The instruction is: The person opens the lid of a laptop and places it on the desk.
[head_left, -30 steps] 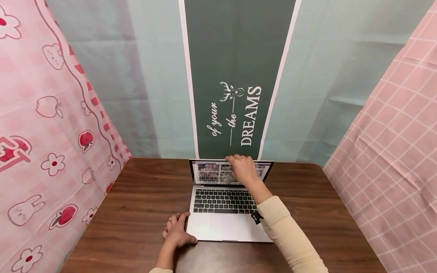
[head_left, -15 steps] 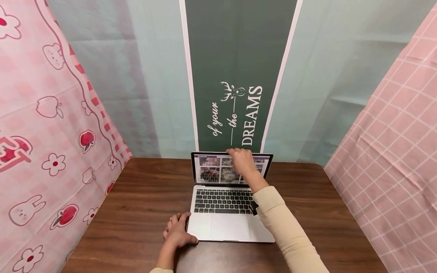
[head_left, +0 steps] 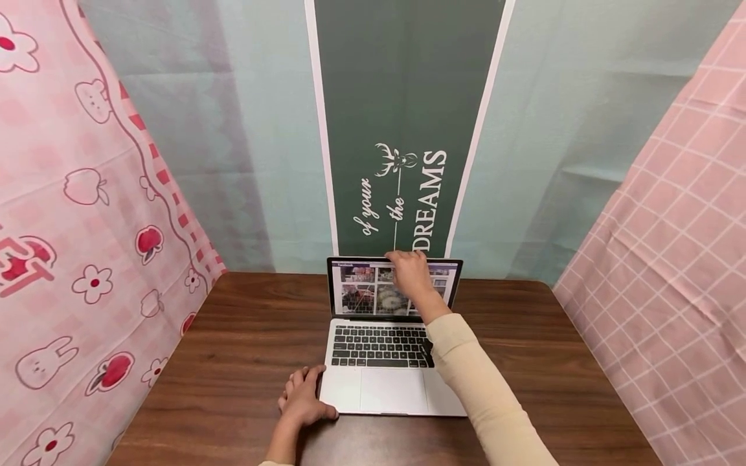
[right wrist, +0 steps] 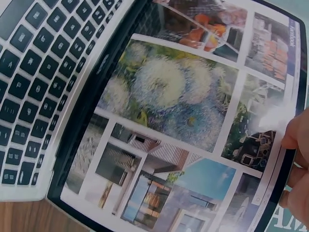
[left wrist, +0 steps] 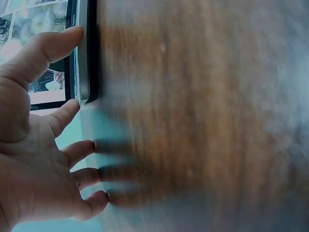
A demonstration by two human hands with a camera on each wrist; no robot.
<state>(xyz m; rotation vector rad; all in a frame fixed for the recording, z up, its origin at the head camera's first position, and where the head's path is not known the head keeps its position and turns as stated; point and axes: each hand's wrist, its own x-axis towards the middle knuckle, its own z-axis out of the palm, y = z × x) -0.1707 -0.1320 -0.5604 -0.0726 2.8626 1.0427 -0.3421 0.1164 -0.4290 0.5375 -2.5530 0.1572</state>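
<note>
An open silver laptop [head_left: 393, 390] sits on the table, its lit screen [head_left: 358, 294] full of picture tiles. My right hand [head_left: 412, 278] holds the top edge of the lid near its middle. In the right wrist view, the thumb [right wrist: 295, 133] overlaps the screen's border, and other fingertips show at the same edge. My left hand [head_left: 303, 398] rests at the laptop's front left corner, fingers spread. In the left wrist view, the thumb [left wrist: 58, 46] and forefinger touch the base's edge, while the other fingertips rest on the wood. My right forearm hides part of the keyboard [head_left: 375, 346].
The laptop stands on a brown wooden table [head_left: 245, 336]. Behind it hangs a pale blue-green cloth [head_left: 280, 162] with a dark green lettered band [head_left: 408, 77]. Pink patterned cloths hang at the left [head_left: 116, 291] and right [head_left: 658, 259].
My right hand has tilted the lid farther back and up, so more of the screen shows. The laptop base and my left hand have stayed in place.
</note>
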